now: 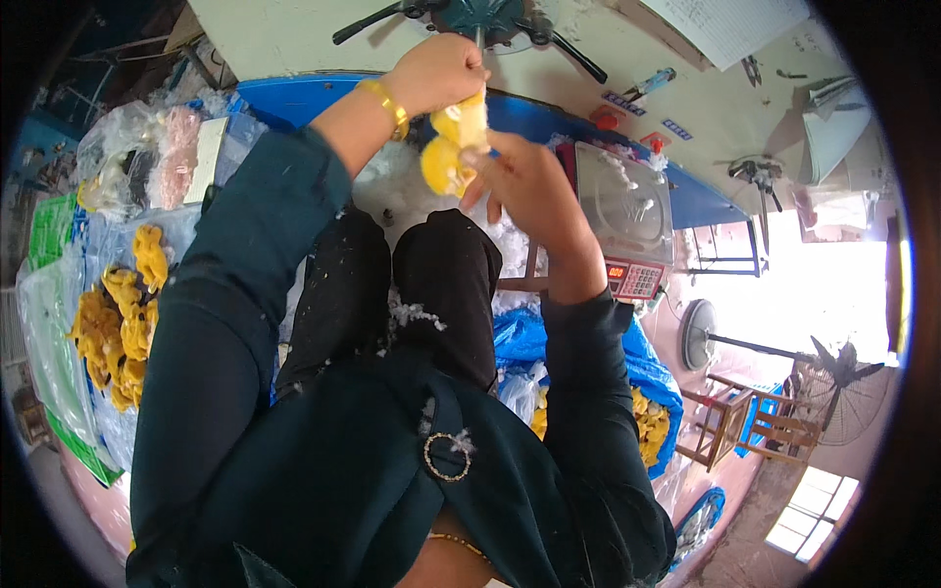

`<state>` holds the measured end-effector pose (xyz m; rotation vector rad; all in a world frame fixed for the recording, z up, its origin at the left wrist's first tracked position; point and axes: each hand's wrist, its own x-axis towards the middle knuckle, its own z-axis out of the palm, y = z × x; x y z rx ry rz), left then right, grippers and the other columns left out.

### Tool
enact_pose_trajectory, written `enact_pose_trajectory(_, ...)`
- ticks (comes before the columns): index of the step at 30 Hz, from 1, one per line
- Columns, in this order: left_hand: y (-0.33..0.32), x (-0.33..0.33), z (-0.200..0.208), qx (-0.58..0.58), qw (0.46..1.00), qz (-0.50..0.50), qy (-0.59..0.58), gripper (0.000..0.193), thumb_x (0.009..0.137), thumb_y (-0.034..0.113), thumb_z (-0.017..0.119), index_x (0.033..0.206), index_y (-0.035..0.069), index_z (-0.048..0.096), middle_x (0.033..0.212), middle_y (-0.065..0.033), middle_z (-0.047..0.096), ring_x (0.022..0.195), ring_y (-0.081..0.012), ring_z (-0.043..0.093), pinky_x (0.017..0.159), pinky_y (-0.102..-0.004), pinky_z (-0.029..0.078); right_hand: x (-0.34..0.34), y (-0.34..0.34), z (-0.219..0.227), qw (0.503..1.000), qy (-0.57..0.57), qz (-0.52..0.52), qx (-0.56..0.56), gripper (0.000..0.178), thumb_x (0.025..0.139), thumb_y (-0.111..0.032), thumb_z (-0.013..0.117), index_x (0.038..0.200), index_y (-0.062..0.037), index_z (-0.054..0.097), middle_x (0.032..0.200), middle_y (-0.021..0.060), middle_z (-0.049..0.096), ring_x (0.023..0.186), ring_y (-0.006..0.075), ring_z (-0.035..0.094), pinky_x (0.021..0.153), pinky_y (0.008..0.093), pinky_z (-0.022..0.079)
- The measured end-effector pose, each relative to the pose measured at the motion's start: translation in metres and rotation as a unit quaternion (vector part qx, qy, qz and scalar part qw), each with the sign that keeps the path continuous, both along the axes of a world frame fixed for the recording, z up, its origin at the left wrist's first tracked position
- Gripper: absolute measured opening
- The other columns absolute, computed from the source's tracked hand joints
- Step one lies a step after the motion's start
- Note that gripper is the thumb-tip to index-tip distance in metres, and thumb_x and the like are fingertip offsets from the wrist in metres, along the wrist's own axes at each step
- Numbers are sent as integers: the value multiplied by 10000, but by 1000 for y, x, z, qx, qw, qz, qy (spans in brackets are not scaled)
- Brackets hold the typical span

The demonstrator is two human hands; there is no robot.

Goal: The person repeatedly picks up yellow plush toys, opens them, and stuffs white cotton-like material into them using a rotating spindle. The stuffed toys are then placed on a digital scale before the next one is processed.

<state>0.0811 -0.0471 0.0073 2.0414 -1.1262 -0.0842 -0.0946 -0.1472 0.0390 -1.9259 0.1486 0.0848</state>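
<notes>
A small yellow and cream plush toy (461,132) hangs in front of the edge of the machine. My left hand (441,73), with a gold bangle on its wrist, is closed around the toy's upper end. That hand is right by a thin metal tube (479,37) coming out of a dark round fitting (478,14). Whether the tube goes into the toy is hidden by my fingers. My right hand (524,181) grips the toy's lower right side between thumb and fingers, the lower fingers partly curled.
Yellow plush pieces (123,323) lie heaped on plastic at the left; others fill a blue bag (652,421) at the right. A scale (627,211) stands right of my right hand. White fluff lies between and beyond my knees. Black-handled levers (578,54) flank the fitting.
</notes>
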Motion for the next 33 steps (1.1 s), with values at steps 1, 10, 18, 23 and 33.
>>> enact_pose_trajectory(1,-1,5,8,32,999,7,19,243,838,221,655,734,3,623,639,-115,600,569,-215,553,549,-341,432,8,-1,-2,999,-23,-17,-13,291,895,-255,603,838,29,629,620,78,653,447,116,554,461,263,432)
enact_pose_trajectory(10,17,-39,1,-10,1000,13,6,232,837,183,641,688,17,579,633,-120,585,556,-265,545,535,-343,427,8,13,-36,963,-102,-184,-166,403,688,-299,804,654,33,578,633,145,527,522,268,511,501,366,393)
enact_pose_trajectory(18,35,-77,4,-1,999,21,-40,230,859,216,637,730,42,558,650,-106,575,586,-277,549,535,-347,425,-2,4,-51,958,-187,-142,-163,252,672,-154,765,709,20,586,615,85,508,531,189,463,506,320,384)
enact_pose_trajectory(23,33,-63,5,17,1000,21,-12,291,863,297,653,780,40,546,625,-86,553,574,-252,540,533,-346,410,22,-59,-67,984,-147,-76,-72,183,664,-64,712,819,8,648,714,28,599,637,67,508,594,252,447)
enact_pose_trajectory(33,34,-52,-11,-5,994,-13,111,442,870,392,645,734,-22,573,554,-107,441,515,-157,363,491,-301,349,-19,42,-83,837,-353,-262,-325,305,677,-199,797,784,-85,536,651,37,554,565,222,574,520,346,454)
